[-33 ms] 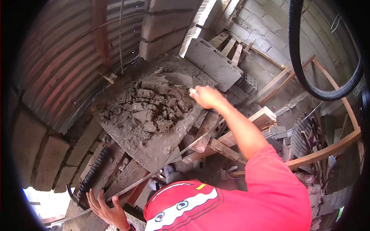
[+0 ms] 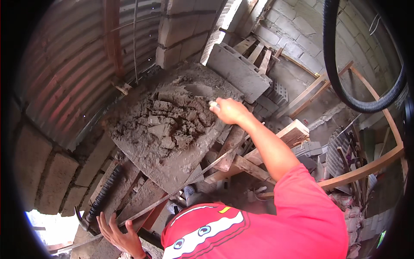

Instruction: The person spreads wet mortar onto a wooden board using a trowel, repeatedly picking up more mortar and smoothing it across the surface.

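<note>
My right hand [image 2: 230, 111] is closed around the pale handle of a trowel [image 2: 213, 104] at the right side of a mortar heap [image 2: 166, 118]. The trowel's blade is hard to make out against the grey mortar. The heap is wet, lumpy and cut into ridges, and it lies on a flat mortar-smeared board [image 2: 166, 170]. At the lower left, my left hand [image 2: 120, 237] holds nothing, its fingers spread beside a thin metal rod [image 2: 151, 206]. Just beyond it rests a hammer [image 2: 103, 194] with a black wrapped handle.
Corrugated metal sheeting [image 2: 64, 86] and a block wall [image 2: 49, 172] stand at the left. A large hollow concrete block [image 2: 237, 71] sits behind the board. Timber pieces [image 2: 293, 131] and a wooden frame [image 2: 366, 170] lie at the right. A black hose [image 2: 332, 56] hangs at upper right.
My right hand has shifted slightly left with the trowel handle. The smooth grey shape beyond the hand looks less distinct. My left hand stays in place.
</note>
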A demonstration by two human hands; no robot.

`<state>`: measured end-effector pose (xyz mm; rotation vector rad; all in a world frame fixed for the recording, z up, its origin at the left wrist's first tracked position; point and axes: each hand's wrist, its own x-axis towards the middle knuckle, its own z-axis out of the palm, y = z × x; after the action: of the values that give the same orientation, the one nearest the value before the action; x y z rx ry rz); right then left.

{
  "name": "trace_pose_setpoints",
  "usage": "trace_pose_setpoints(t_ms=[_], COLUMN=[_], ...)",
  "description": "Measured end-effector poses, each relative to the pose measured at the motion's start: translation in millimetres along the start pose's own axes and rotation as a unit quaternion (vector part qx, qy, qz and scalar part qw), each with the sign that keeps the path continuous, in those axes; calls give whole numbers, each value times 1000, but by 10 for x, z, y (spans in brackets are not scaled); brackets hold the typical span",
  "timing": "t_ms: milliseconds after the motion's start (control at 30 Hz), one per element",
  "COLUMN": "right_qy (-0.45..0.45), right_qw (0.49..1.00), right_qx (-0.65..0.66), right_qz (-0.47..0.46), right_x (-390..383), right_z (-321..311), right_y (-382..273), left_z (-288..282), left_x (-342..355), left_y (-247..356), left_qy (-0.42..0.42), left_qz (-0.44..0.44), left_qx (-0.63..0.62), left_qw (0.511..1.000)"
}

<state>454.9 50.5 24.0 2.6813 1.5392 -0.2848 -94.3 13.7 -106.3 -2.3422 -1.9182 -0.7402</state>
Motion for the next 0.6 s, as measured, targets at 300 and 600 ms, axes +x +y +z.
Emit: trace_pose_setpoints(t_ms=[300, 600], right_qy=[114, 180], right_qw=[991, 978], right_qx=[-28, 85], right_qz=[-67, 67], right_x=[-593, 827], right_z=[-143, -170], right_y=[-108, 672], left_z=[44, 31], left_x=[10, 62], left_y=[36, 103], left_qy=[1, 11], left_qz=[-6, -15], left_qx=[9, 37], left_qw=[1000, 999])
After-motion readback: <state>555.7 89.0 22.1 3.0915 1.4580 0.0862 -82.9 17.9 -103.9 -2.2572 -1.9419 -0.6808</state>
